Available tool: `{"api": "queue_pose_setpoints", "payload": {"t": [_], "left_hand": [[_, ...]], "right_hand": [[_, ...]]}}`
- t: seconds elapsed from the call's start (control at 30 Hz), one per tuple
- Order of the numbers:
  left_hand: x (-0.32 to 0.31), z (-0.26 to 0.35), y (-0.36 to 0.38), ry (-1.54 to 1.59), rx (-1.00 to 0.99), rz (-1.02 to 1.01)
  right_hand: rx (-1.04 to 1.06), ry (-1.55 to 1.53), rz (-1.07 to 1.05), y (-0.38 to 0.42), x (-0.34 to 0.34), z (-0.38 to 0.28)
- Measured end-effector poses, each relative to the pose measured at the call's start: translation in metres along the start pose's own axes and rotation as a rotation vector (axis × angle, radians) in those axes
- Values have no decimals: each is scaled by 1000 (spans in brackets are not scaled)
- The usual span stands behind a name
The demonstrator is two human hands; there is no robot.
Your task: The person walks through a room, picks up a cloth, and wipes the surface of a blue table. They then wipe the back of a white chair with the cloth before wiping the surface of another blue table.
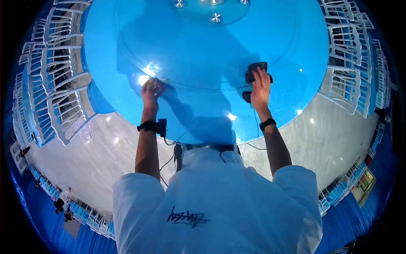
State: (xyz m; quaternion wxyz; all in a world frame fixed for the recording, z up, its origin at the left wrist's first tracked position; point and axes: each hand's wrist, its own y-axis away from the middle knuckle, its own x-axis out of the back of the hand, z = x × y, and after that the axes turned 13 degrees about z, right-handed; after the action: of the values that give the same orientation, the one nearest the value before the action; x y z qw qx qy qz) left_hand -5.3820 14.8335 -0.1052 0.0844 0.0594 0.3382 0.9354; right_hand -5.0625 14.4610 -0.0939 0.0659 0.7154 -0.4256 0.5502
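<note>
My right hand (260, 91) rests over a dark, crumpled thing like a cloth (254, 73) on the glossy blue round table (203, 118). Its fingers lie along the right side of that bundle. A smaller black piece (246, 96) shows just left of the palm. My left hand (152, 89) is low over the tabletop at the left, fingers somewhat apart and nothing in them. Bright glare and the hand's reflection lie around its fingertips. A round glass turntable (198, 88) covers the table's middle, its near edge between my two hands.
Black bands circle both wrists; a small black device (162, 128) sits on the left one, with cables (165, 167) trailing past my body. Metal fittings (216, 17) stand at the turntable's centre. White chairs (55, 84) line the left, and more chairs (349, 55) the right.
</note>
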Motion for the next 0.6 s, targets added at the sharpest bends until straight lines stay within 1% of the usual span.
{"api": "queue_pose_setpoints", "payload": {"t": [0.03, 0.1, 0.13, 0.17, 0.2, 0.23, 0.27, 0.3, 0.33, 0.37, 0.4, 0.43, 0.47, 0.5, 0.57, 0.6], "left_hand": [[-10, 16, 5, 35, -23, 18], [-15, -6, -13, -21, -37, -36], [-23, -24, -10, -13, -88, -49], [-33, -38, -4, -11, 21, 5], [-44, -35, 17, 6, 37, 8], [-58, -31, 39, 24, 58, 6], [-70, -38, 47, 59, 73, -21], [-75, -46, 58, 92, 94, -40], [-76, -54, 68, 122, 117, -57], [-70, -78, 67, 95, 125, -125], [-63, -116, 54, 73, 121, -193], [-72, -105, 72, 151, 239, -207], [-82, -94, 89, 228, 358, -211], [-75, -93, 91, 123, 402, -285], [-62, -92, 84, -77, 484, -433], [-60, -57, 91, -169, 477, -544]], "right_hand": [[-57, 10, 78, 0, -10, 6], [-192, 58, 245, -7, -33, -8], [-259, 83, 331, -11, -44, -23], [-219, 138, 283, -14, -50, -42], [-181, 195, 238, -19, -57, -66], [-86, 154, 234, -23, -62, -92], [-36, 128, 195, -13, -81, -107], [-26, 32, 202, -12, -84, -135], [-29, -33, 142, -9, -87, -163], [-26, -125, 62, -5, -84, -189], [-16, -221, -9, -5, -82, -209], [85, -199, -29, 4, -92, -214], [80, -204, -69, 6, -90, -216], [72, -207, -111, 8, -85, -214], [131, -295, -220, -2, -56, -179], [203, -307, -240, -2, -48, -151]]}}
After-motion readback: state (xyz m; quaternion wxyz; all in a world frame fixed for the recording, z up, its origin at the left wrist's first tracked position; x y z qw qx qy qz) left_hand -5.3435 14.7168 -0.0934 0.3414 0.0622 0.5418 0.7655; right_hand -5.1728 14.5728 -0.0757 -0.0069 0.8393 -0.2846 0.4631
